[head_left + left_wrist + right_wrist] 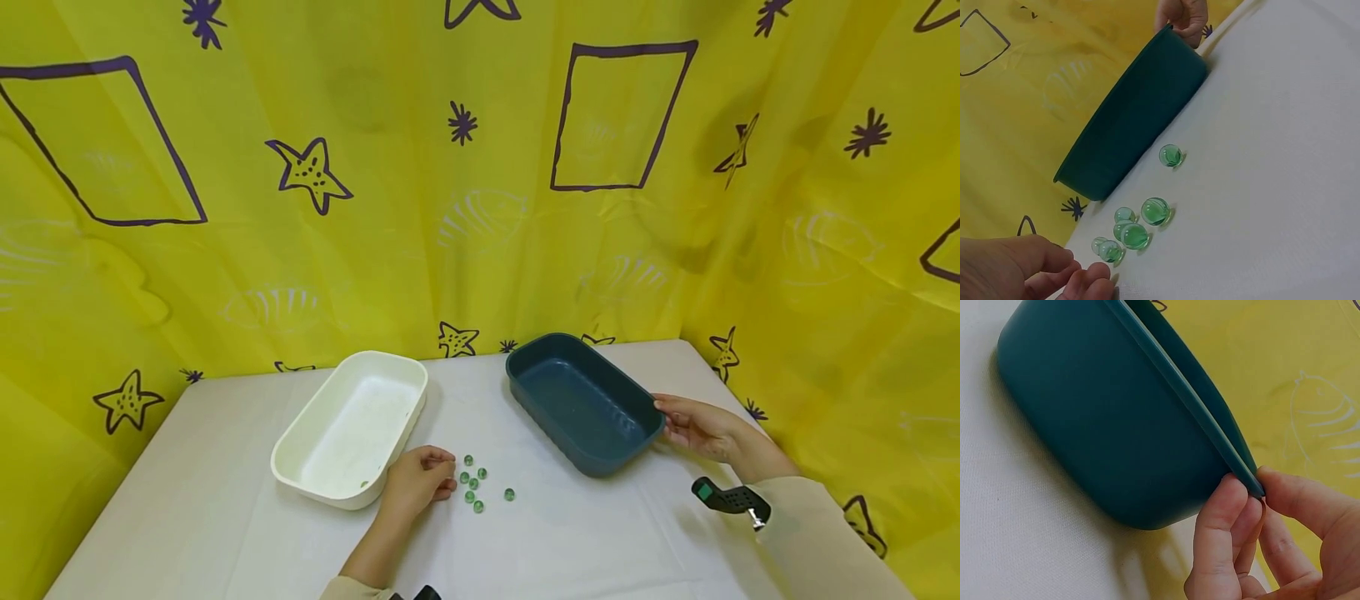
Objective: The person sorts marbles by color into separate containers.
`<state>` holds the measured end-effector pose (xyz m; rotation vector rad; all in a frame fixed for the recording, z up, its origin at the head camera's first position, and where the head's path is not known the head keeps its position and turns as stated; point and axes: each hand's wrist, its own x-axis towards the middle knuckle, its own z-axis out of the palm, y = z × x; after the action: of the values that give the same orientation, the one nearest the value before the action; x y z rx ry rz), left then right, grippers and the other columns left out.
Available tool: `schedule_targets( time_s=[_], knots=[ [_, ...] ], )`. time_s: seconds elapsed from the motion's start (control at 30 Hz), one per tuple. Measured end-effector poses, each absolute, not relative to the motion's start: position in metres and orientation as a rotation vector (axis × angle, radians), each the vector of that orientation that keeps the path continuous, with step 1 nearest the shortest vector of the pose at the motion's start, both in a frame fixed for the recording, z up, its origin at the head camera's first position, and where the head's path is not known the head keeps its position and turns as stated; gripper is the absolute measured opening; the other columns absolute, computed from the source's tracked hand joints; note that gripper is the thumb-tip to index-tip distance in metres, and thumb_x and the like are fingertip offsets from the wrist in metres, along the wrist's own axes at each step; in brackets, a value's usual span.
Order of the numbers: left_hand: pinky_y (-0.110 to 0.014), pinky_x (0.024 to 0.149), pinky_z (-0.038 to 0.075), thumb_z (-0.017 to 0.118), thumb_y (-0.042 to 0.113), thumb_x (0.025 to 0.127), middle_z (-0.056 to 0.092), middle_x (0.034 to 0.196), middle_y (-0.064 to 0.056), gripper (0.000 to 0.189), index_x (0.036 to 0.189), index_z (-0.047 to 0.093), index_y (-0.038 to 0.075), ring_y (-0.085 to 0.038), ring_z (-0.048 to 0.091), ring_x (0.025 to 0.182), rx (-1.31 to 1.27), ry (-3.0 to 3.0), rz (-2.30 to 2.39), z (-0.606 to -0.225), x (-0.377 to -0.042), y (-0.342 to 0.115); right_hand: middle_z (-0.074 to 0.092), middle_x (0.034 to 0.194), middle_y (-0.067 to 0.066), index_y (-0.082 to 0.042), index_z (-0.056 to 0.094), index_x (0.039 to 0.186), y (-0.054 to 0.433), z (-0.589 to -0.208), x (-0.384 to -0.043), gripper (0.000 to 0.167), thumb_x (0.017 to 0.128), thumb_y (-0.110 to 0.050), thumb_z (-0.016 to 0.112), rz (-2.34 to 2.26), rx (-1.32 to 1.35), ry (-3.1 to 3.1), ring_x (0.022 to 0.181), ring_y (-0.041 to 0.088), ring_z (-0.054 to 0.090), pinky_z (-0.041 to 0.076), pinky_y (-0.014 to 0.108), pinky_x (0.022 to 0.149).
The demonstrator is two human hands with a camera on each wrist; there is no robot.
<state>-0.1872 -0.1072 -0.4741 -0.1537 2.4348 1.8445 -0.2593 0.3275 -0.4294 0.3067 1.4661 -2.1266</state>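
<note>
My right hand [701, 429] pinches the near right rim of a dark teal tub [573, 408] between thumb and fingers. In the right wrist view, the thumb lies on one side of the rim and the fingertips [1232, 494] on the other. My left hand [420, 482] is beside the near right corner of a white tub [281, 458], its fingers loosely bent, with nothing seen between them. Several green glass marbles [1155, 211] lie loosely grouped on the table just past its fingertips. One lone marble [509, 494] sits apart, toward the teal tub.
A small green piece, likely another marble [363, 483], lies at the near end inside the white tub. The white-covered table [570, 550] is bordered by a yellow patterned curtain [390, 250]. A black wrist mount [731, 500] juts from the right sleeve.
</note>
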Motion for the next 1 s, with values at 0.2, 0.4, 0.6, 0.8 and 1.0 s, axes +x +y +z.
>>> schedule_targets(
  time_s=[0.2,0.4,0.6,0.8,1.0],
  knots=[
    [-0.026,0.056,0.06,0.068,0.007,0.086,0.067,0.074,-0.007,0.016,0.097,0.069,-0.005,-0.011,0.067,0.06,-0.157,2.462,1.828,-0.472,-0.192,-0.103,0.07,0.087,0.001,-0.017,0.075,0.093,0.328,-0.429,-0.258,0.025,0.102,-0.01,0.053,-2.122,0.307,1.449,0.073,0.01,0.064,0.058,0.016,0.074],
    [-0.025,0.054,0.059,0.07,0.007,0.084,0.067,0.074,-0.006,0.014,0.095,0.07,-0.003,-0.011,0.066,0.058,-0.149,2.51,1.778,-0.473,-0.199,-0.1,0.07,0.087,0.0,-0.018,0.075,0.093,0.329,-0.43,-0.257,0.025,0.102,-0.011,0.052,-2.119,0.3,1.434,0.073,0.009,0.064,0.057,0.015,0.075],
    [-0.022,0.051,0.056,0.071,0.005,0.082,0.065,0.07,-0.004,0.01,0.09,0.071,0.0,-0.009,0.062,0.055,-0.092,2.616,1.698,-0.473,-0.206,-0.096,0.07,0.088,0.0,-0.018,0.075,0.093,0.329,-0.43,-0.258,0.025,0.102,-0.011,0.053,-2.126,0.317,1.437,0.074,0.009,0.064,0.057,0.015,0.075],
    [-0.02,0.05,0.051,0.074,0.007,0.079,0.063,0.068,-0.001,0.006,0.084,0.071,0.004,-0.007,0.055,0.054,-0.007,2.766,1.56,-0.47,-0.21,-0.091,0.07,0.087,0.0,-0.018,0.075,0.092,0.328,-0.43,-0.258,0.024,0.101,-0.011,0.054,-2.124,0.311,1.462,0.073,0.009,0.064,0.057,0.015,0.074],
    [-0.019,0.049,0.05,0.075,0.004,0.077,0.062,0.068,0.0,0.006,0.081,0.071,0.005,-0.007,0.054,0.055,-0.002,2.802,1.505,-0.469,-0.211,-0.087,0.07,0.086,0.0,-0.018,0.075,0.092,0.329,-0.431,-0.259,0.023,0.101,-0.012,0.054,-2.128,0.317,1.453,0.073,0.009,0.064,0.057,0.016,0.074]
  ],
)
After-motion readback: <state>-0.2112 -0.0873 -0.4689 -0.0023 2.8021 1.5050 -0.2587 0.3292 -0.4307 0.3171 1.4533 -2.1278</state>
